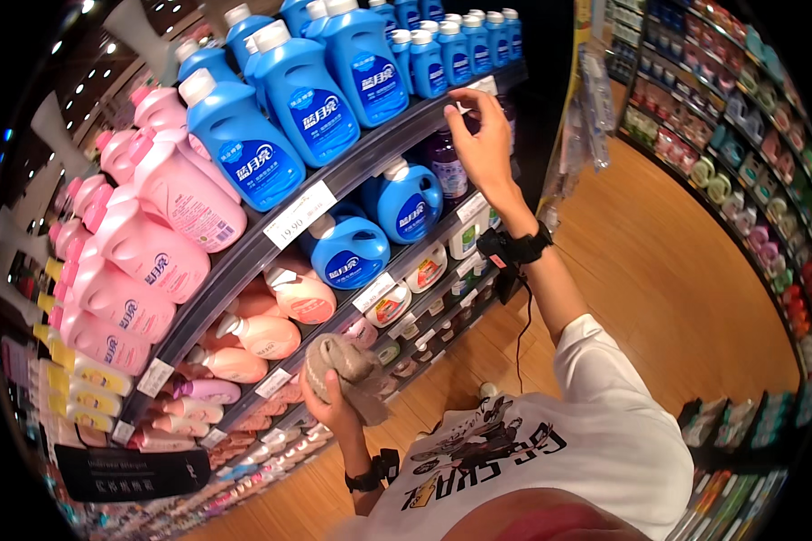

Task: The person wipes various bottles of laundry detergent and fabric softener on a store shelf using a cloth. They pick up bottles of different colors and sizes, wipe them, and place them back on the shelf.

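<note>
My left hand point(331, 400) grips a folded grey-beige cloth point(342, 372) low in front of the shelves. My right hand point(480, 138) is raised at the edge of the top shelf point(379, 138), its thumb and fingers curved apart with nothing between them. Just beyond its fingertips stand small blue bottles with white caps point(427, 67). To their left are large blue detergent bottles point(311, 101), and farther left pink detergent bottles point(152, 257). Behind and left of my right hand, a dark purple bottle point(446, 169) stands one shelf down, partly hidden.
Blue jugs point(348, 253) and peach-coloured bottles point(264, 335) fill lower shelves with price tags along their edges. A black sign point(132, 473) hangs at lower left. Clear packages point(594, 101) hang at the unit's right end. Across the wooden floor point(670, 270) stand stocked shelves point(737, 135).
</note>
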Tool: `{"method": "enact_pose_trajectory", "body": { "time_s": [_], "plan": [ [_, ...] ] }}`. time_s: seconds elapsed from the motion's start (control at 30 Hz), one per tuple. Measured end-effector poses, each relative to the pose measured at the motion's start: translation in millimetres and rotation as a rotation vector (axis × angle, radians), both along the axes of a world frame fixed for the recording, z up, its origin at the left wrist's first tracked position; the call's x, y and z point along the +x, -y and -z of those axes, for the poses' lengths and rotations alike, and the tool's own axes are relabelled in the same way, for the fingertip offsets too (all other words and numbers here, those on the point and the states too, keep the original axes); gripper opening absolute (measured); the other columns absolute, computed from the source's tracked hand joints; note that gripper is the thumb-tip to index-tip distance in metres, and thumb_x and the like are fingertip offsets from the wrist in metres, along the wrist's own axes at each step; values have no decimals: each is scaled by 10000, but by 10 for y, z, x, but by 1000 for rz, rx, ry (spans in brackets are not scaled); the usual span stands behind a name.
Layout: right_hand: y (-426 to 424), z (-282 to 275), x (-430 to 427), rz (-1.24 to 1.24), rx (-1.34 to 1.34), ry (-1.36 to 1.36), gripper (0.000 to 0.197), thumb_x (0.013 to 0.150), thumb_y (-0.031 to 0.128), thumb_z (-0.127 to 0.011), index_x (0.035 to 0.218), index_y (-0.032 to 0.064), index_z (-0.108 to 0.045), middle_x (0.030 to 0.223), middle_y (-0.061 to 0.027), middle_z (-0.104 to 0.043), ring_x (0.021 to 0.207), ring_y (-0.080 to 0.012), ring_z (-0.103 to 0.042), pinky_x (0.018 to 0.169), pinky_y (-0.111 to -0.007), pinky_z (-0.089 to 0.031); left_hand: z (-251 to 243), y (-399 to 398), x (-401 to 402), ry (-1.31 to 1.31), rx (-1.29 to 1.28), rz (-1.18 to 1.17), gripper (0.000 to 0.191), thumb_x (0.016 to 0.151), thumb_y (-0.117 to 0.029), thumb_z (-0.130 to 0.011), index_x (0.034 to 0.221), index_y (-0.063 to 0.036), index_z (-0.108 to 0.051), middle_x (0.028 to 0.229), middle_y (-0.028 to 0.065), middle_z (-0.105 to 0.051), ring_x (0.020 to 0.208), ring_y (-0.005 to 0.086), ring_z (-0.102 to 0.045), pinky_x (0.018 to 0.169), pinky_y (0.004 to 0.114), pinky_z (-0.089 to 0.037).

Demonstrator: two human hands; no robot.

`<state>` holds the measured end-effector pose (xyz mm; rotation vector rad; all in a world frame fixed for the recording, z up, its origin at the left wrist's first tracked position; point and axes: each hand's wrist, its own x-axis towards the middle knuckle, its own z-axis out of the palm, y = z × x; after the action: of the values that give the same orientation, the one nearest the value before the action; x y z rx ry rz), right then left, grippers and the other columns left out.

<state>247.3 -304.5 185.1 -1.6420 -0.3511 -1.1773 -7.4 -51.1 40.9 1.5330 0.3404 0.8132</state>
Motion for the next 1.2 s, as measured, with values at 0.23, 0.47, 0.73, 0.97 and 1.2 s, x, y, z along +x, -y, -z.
{"method": "enact_pose_trajectory", "body": {
  "time_s": [0.23,0.47,0.73,0.97,1.2],
  "plan": [
    [-458,-234,52,-209,-41,227,198,734,78,-621,922,21,-594,946,-132,-568,900,-294,-545,795,-348,-431,-79,527,50,-2,-99,-67,374,835,-129,-566,1169,11,-472,1085,89,-529,981,169,-485,894,298,-367],
    [-1146,-534,152,-111,-135,399,555,661,146,-707,1138,63,-434,1109,-170,-428,908,-323,-513,802,-380,-437,-11,604,-290,-54,-65,-282,391,868,-203,-565,1178,15,-466,1110,97,-521,1000,180,-482,896,299,-361],
    [-1324,-896,30,-240,-124,187,759,658,98,-658,1320,69,-286,1244,-269,-314,1097,-443,-383,909,-471,-343,-51,765,-319,-26,-107,-334,409,863,-200,-573,1187,22,-461,1116,102,-519,1010,180,-479,901,304,-361],
    [-1237,-935,-80,-393,-102,13,856,629,110,-687,1349,80,-225,1170,-270,-375,1080,-434,-398,898,-459,-369,-67,816,-261,34,-137,-295,401,859,-189,-576,1179,27,-465,1120,100,-519,1003,180,-481,908,305,-356],
    [-1296,-712,-49,-368,73,175,982,574,206,-775,1333,55,-172,1088,-259,-511,911,-369,-567,785,-416,-461,-15,805,-306,-7,-74,-321,394,864,-183,-567,1183,24,-463,1134,104,-511,1026,185,-471,921,310,-346]
  ]
}}
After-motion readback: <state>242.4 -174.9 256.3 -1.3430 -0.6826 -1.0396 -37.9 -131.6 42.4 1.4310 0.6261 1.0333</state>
